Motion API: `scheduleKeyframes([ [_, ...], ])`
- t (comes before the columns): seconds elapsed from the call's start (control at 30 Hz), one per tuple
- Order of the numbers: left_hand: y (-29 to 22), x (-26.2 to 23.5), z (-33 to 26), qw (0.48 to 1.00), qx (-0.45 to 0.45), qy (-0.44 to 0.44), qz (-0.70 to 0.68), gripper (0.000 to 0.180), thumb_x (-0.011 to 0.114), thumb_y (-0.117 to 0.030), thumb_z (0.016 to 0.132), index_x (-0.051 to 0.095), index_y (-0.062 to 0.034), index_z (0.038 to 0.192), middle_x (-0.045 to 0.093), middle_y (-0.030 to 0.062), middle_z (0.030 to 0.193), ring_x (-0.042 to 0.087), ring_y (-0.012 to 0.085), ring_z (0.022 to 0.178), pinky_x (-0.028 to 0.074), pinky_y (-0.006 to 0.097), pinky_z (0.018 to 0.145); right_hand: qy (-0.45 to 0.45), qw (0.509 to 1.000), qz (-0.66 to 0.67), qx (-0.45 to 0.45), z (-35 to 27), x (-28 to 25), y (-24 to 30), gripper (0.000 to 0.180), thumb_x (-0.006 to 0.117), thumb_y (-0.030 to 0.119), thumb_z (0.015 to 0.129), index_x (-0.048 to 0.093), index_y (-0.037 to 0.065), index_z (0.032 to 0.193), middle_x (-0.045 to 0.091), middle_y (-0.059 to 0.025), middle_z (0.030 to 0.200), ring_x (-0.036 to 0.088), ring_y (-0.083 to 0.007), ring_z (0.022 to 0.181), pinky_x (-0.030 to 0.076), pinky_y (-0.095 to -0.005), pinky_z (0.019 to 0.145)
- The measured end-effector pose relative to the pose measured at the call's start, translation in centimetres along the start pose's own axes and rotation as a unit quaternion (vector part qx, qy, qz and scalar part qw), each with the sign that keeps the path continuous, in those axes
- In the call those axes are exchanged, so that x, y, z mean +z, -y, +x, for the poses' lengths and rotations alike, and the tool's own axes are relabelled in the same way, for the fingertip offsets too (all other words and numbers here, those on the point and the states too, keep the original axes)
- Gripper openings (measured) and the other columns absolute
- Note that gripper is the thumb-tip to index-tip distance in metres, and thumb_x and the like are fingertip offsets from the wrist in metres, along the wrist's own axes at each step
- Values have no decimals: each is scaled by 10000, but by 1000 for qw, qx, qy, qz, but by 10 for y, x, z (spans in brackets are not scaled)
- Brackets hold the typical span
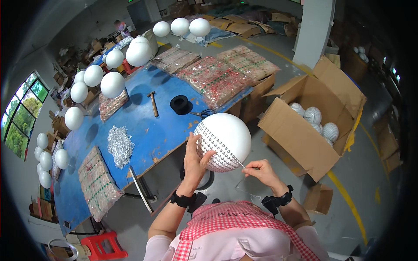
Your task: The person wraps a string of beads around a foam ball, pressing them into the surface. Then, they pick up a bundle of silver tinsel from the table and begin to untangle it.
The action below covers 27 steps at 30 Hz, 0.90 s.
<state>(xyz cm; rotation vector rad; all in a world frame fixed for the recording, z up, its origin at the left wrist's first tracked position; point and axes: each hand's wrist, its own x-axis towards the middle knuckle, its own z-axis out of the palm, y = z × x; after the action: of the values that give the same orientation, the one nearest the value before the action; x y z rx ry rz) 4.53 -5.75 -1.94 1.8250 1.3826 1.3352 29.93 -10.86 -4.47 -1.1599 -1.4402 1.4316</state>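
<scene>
the left hand (194, 167) has its grip spread wide and clamped on the lower left side of a white ball (230, 138), thumb and fingers lying on its rows of silver beads (220, 153). the right hand (264, 173) has its grip together, thumb and forefinger pinched on a thin strand (240, 164) at the ball's lower right; a loose thread dangles below. the ball is held in front of the near edge of the blue desk (146, 135), toward its right end, its upper part bare white.

scissors (203, 114) lie by that near edge, just beside a black roll (179, 104). a hammer (153, 104) lies farther in, and a heap of silver strands (120, 145) sits nearer the left end. wrapped packs (215, 80) cover the right end; another pack (99, 185) lies along the near edge toward the left corner.

more white balls (112, 85) stand along the far edge. off the right end, an open carton (300, 132) holds silver-striped balls (312, 115).
</scene>
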Motion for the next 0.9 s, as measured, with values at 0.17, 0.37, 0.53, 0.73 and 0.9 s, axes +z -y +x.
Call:
scheduleKeyframes([
  [0.17,-1,-15,13,990,99,-26,95,490,749,-213,788,530,-13,1178,520,230,1238,542,391,1087,457,403,900,-32,999,-32,3,-1,9,7,186,670,162,858,693,-18,816,667,-24,695,600,-73,685,458,-232,645],
  [0.37,9,-29,19,992,95,56,62,523,768,-235,758,537,-7,1168,559,197,1177,542,377,1071,441,432,899,-59,998,-10,13,-6,21,10,188,669,159,859,684,-19,797,669,-26,702,608,-81,687,457,-225,644],
  [0.53,5,-32,18,980,156,37,115,678,805,-304,703,496,3,1222,565,205,1177,548,375,1074,438,433,916,-82,996,32,-11,-25,40,50,137,663,108,857,686,-17,807,669,-37,709,611,-87,686,465,-225,652],
  [0.73,12,-32,23,990,115,45,69,695,806,-305,708,477,12,1233,569,210,1178,557,381,1066,447,433,906,-152,988,14,-8,-24,36,29,117,662,85,862,689,-18,812,667,-42,713,610,-91,680,471,-228,660],
  [0.9,19,-33,26,994,79,59,37,676,796,-279,730,463,15,1239,579,205,1175,572,387,1043,454,444,890,-168,986,16,6,-21,37,18,125,667,94,863,687,-21,817,667,-43,727,607,-91,682,473,-231,659],
])
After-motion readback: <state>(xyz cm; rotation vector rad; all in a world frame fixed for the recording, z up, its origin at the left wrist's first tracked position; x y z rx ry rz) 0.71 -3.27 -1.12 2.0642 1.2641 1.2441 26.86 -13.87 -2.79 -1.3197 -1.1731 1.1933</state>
